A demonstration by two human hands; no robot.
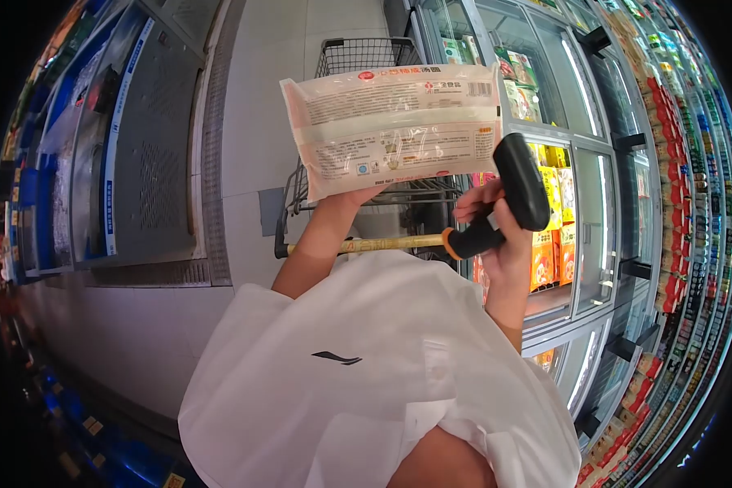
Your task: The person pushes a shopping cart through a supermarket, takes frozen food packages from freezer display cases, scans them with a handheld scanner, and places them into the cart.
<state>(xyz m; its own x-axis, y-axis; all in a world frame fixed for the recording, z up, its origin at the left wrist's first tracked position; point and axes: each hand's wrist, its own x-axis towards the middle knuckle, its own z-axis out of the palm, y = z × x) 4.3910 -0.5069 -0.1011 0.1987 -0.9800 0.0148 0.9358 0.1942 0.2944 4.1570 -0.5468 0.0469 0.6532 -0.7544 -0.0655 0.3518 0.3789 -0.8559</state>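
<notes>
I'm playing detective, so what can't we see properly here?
Head view:
- Left hand's fingers: hidden behind the package.
- Package: far side turned away; finest print too small to read.
- Scanner's grip: partly covered by the right hand.
- Cart: middle blocked by the package.
- Goods on the far-right shelves: labels too small and blurred.

On the bag (394, 122) I'm holding, I read 柿成汤圆 in orange-red along the top edge, with smaller characters before it that I can't make out surely. Beside the barcode (479, 89) it says 三全食品. The rest of its print is too small for me. On the cart handle (390, 243) I make out 和; its neighbours are blurred.
</notes>
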